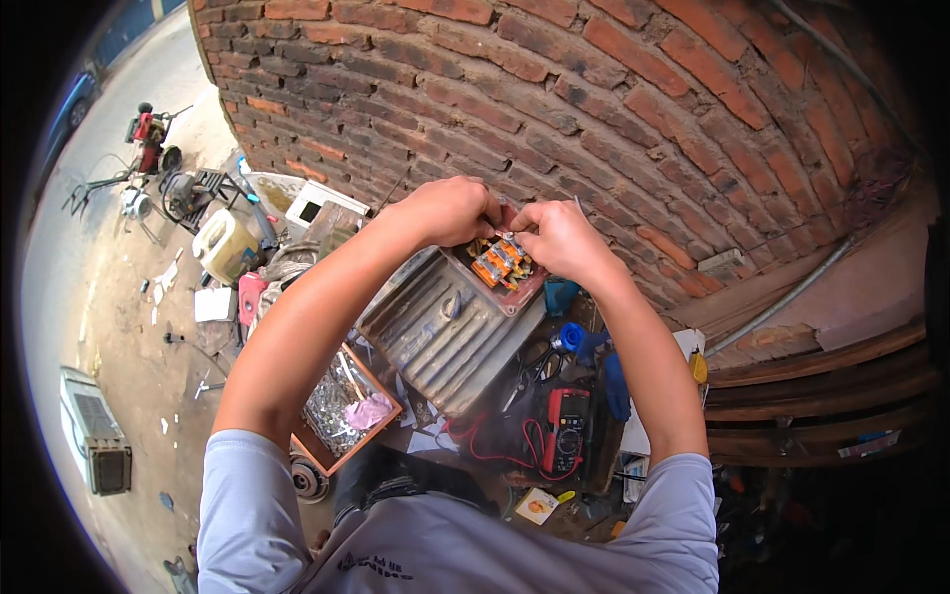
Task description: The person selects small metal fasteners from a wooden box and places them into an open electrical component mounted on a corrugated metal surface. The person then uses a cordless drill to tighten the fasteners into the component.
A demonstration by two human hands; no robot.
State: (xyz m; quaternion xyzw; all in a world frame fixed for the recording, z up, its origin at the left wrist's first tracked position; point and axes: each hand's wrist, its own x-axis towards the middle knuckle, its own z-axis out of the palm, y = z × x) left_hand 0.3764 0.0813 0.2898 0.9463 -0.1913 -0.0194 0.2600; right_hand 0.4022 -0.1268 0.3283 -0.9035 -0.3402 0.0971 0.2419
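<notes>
Both my hands reach forward to an open, reddish-rimmed box (pixel 513 301) on top of a grey ribbed metal housing (pixel 421 342), which looks like an electric motor. An orange terminal block (pixel 498 260) with metal links and wire ends sits inside the box. My left hand (pixel 458 211) is over the box's far left side, fingers curled inward and pinched. From the right, my right hand (pixel 564 238) pinches thumb and fingers together at the far end of the block. Whatever is between the fingertips of either hand is too small and covered to name.
A brick wall (pixel 475 109) rises just beyond the box. Nearer me are a wooden tray (pixel 394 404) of small metal parts, a red-and-black multimeter (pixel 567 431) with red leads, and a blue roll (pixel 569 338). Leftward stand a pale jerrycan (pixel 226 245) and a white appliance (pixel 94 426).
</notes>
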